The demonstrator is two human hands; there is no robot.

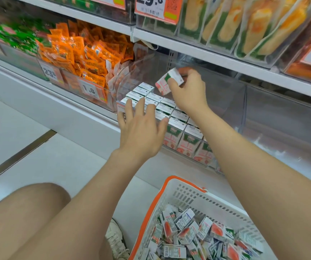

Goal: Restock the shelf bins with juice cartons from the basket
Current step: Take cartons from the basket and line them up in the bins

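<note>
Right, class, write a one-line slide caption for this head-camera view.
Right hand holds a juice carton over packed rows in the bin; left hand open alongside; basket below.

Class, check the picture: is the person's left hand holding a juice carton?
No, the left hand is spread open, fingers straight, holding nothing; the right hand grips the small white-and-red cardboard juice carton.

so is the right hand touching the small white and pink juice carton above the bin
Touching. The head view shows the right hand pinching the small white-and-pink juice carton, thumb across its face.
</note>
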